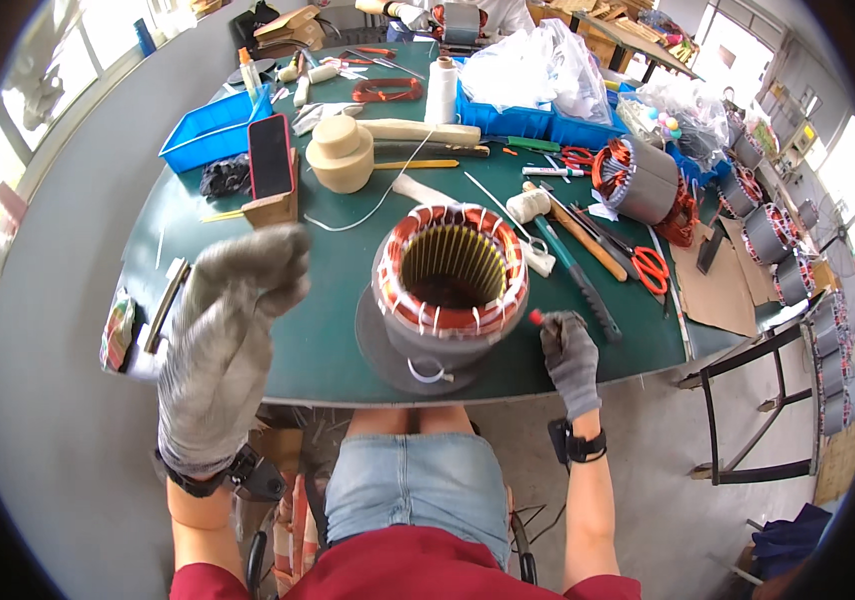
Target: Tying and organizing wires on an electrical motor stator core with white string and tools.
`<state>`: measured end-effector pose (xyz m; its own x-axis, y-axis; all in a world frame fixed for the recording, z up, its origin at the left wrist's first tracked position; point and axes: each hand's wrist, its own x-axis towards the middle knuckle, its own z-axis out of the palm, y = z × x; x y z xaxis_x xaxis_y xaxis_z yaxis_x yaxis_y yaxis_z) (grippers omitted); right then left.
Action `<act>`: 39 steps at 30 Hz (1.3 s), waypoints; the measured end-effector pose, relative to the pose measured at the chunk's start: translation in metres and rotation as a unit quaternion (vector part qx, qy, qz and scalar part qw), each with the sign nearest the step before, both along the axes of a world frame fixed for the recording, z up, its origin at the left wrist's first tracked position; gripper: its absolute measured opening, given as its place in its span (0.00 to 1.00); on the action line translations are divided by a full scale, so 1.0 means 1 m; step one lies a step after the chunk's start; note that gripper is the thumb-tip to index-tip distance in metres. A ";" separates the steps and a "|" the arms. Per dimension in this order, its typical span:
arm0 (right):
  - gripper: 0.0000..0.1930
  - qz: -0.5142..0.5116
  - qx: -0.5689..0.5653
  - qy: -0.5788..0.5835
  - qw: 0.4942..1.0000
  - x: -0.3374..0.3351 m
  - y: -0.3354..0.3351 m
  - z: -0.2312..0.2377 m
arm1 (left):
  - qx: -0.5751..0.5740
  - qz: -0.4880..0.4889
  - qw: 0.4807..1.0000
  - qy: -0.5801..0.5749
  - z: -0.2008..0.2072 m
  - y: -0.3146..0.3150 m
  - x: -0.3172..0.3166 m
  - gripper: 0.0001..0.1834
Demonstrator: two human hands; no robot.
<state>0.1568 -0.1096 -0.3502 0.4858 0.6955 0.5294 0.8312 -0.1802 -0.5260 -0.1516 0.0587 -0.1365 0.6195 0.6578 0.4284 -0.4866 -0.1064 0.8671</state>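
Note:
A motor stator (pixel 453 325) stands upright on a round grey disc (pixel 373 335) at the table's near edge. White lacing wraps its copper winding ring, and yellow slot liners show inside the bore. Lower on its near side, a loop of white cord (pixel 431 376) sticks out. Left of it, my gloved left hand (pixel 233 330) is raised with the fingers curled together; anything between them is hidden. Right of the stator, my gloved right hand (pixel 570 358) is closed on a red-tipped tool (pixel 537 316), most of which the glove hides.
A phone (pixel 271 160) leans on a stand beside a blue tray (pixel 210 130). Behind the stator are a cream stepped block (pixel 340 155) and a thread spool (pixel 442 90). To the right lie a mallet (pixel 530 206), scissors (pixel 651 268) and another stator (pixel 638 180). Someone works across the table.

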 end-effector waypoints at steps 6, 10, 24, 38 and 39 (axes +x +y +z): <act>0.09 -0.033 -0.001 0.070 0.997 -0.016 -0.007 -0.007 | 0.325 0.027 0.907 0.267 -0.015 0.094 0.113 0.18; 0.10 -0.048 -0.072 0.057 0.995 -0.023 -0.006 0.015 | 0.344 -0.042 0.866 0.361 -0.038 0.088 0.116 0.24; 0.27 -0.145 -0.294 -0.064 0.943 0.048 0.046 0.071 | 0.140 0.108 0.886 0.429 -0.052 0.048 0.100 0.38; 0.22 0.074 -0.412 0.360 0.833 0.104 0.028 0.268 | 0.083 0.303 0.867 0.386 -0.075 -0.029 0.082 0.40; 0.22 0.075 -0.417 0.359 0.832 0.096 0.020 0.269 | 0.090 0.297 0.869 0.385 -0.067 -0.018 0.085 0.41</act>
